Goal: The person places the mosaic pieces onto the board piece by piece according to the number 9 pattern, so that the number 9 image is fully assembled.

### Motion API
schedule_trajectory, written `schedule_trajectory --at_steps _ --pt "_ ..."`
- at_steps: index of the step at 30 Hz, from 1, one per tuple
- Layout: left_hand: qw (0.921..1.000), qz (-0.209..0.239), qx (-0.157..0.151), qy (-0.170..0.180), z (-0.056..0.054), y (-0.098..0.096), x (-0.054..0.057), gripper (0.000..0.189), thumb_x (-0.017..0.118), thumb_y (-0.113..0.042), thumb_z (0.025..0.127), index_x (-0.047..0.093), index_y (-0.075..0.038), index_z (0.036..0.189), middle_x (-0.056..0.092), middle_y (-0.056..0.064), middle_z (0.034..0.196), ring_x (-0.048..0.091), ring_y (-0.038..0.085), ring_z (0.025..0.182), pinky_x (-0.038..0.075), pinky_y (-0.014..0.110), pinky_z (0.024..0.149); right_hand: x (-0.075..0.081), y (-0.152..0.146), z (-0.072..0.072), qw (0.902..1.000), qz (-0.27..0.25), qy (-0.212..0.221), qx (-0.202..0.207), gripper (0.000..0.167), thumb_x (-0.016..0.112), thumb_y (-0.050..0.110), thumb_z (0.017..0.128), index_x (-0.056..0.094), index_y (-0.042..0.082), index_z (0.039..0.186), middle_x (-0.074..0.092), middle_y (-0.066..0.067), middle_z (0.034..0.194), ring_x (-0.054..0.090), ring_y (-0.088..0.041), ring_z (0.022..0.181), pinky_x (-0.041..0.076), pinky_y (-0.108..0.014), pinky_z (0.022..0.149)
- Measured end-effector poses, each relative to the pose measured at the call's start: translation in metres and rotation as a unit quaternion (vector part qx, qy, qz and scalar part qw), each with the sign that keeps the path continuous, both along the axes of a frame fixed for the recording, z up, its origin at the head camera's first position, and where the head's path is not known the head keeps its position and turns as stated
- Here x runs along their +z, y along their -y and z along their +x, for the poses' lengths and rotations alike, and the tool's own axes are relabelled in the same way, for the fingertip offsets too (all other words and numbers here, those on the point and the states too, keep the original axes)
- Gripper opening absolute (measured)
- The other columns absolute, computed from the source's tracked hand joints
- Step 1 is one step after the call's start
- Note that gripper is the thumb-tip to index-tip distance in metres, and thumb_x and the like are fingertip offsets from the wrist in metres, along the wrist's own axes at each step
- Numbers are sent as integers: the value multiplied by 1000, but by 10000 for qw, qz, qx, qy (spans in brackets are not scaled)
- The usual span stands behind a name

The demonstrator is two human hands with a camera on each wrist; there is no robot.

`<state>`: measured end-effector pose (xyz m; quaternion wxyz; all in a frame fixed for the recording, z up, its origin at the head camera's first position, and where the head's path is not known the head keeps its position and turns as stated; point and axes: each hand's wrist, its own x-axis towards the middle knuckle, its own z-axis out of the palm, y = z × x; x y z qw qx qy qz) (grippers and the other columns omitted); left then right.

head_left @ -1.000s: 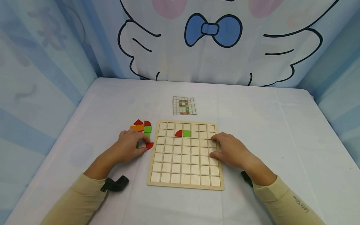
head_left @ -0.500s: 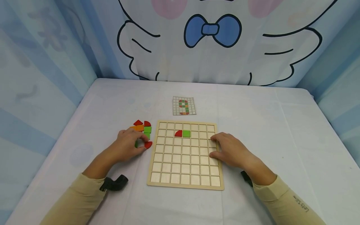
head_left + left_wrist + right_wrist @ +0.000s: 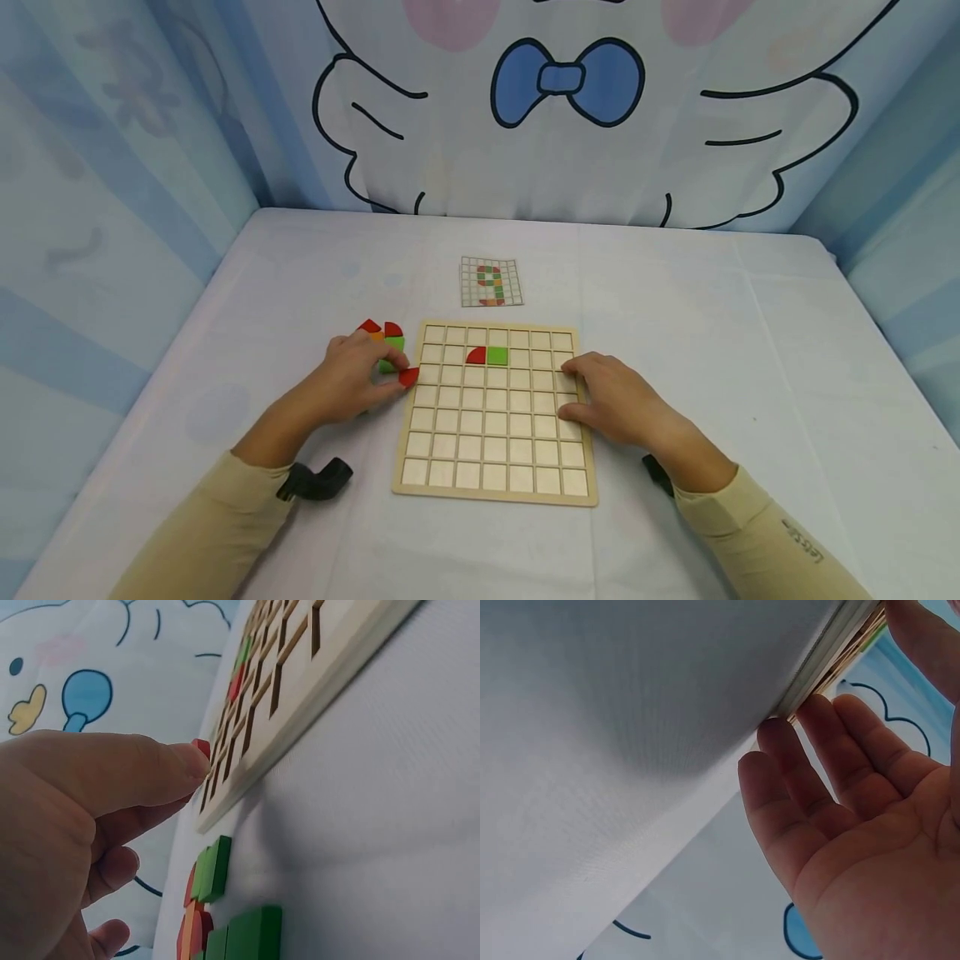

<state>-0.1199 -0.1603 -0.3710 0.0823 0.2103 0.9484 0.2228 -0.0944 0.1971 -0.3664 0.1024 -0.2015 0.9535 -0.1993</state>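
My left hand (image 3: 345, 379) pinches a red quarter-circle tile (image 3: 408, 377) between thumb and forefinger, at the left rim of the wooden grid board (image 3: 495, 497). In the left wrist view only a corner of this red tile (image 3: 201, 746) shows past the thumb. On the board, another red quarter-circle tile (image 3: 476, 357) and a green square tile (image 3: 497, 357) sit side by side in the second row. My right hand (image 3: 618, 400) rests at the board's right edge, its thumb and forefinger over the rim. In the right wrist view, loosely bent fingertips (image 3: 776, 731) touch the board's side.
Left of the board lies a cluster of tiles, with a green square (image 3: 394, 342), a red quarter-circle (image 3: 393, 329) and a red triangle (image 3: 369, 324), partly hidden by my left hand. Beyond the board lies a pattern card (image 3: 492, 292). A printed curtain (image 3: 570, 167) stands behind the table.
My left hand has moved up and to the right with the red quarter-circle tile, from beside the cluster to the board's left rim. The right hand and board stay put.
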Motion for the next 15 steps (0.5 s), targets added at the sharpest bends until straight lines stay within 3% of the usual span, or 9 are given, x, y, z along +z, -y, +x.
schedule_trajectory --at_steps 7,15 --pt "9997 248 -54 -18 -5 -12 4 17 78 -19 86 72 -13 101 65 -3 96 49 22 97 29 54 98 1 0 0 10000 -1 20 0 50 76 22 89 58 -6 126 60 -20 127 52 -40 123 40 -52 103" --pt "9993 353 -112 17 -9 -27 9 22 81 -24 86 71 -14 103 67 -4 99 49 23 104 29 49 98 1 -1 0 10000 -9 2 41 50 76 22 89 58 -6 126 60 -20 127 53 -40 122 40 -52 102"
